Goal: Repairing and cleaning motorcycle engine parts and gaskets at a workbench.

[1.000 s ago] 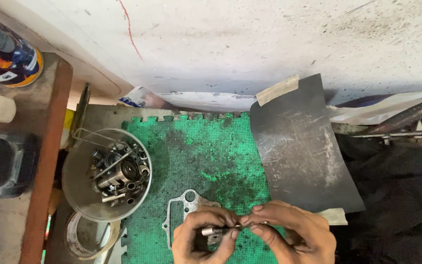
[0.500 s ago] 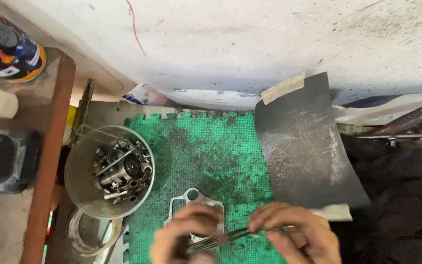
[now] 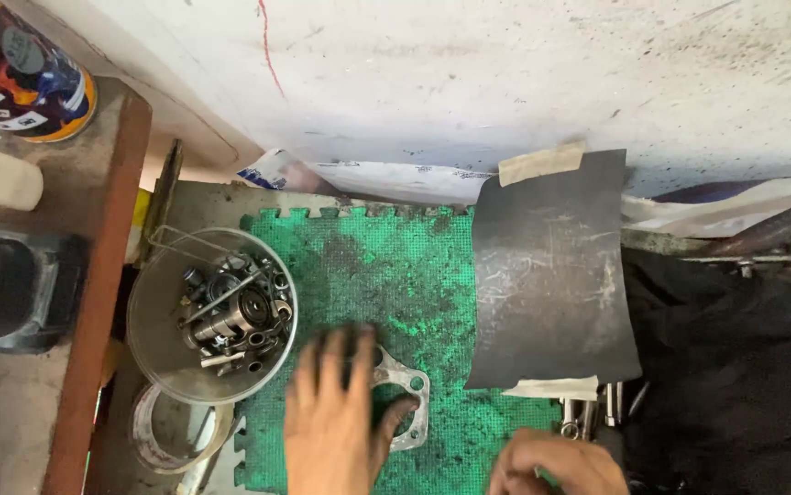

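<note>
Now my left hand (image 3: 336, 422) lies flat and spread on the metal gasket (image 3: 402, 396).
Gasket sits on the green mat (image 3: 368, 266), right of the parts bowl (image 3: 212, 313); my right hand (image 3: 556, 466) is curled, contents unclear.

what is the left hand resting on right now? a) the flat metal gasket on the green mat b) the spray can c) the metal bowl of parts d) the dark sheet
a: the left hand lies flat, fingers spread, over the flat metal gasket on the green mat, beside the metal bowl of parts and apart from the dark sheet.
</note>
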